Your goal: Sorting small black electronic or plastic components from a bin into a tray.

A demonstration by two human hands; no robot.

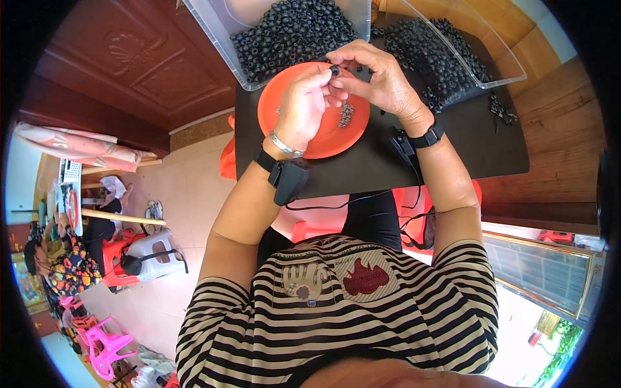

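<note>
Both my hands meet above an orange plastic plate [314,147] on the dark table. A small round black part [334,70] with a hollow middle sits at their fingertips. My left hand [304,107] pinches it from the left, a silver bracelet on its wrist. My right hand [381,81] has its thumb and index finger curled round the part from the other side. Small silvery metal pieces [346,116] lie in a loose pile on the plate, partly hidden by my left hand.
Behind the plate stands a clear plastic bin [223,45] heaped with black parts [291,32]. At the right, another clear container [491,83] covers more of them. Loose black parts [498,108] lie near the table's right side. A black cable [336,207] runs between my wrist devices.
</note>
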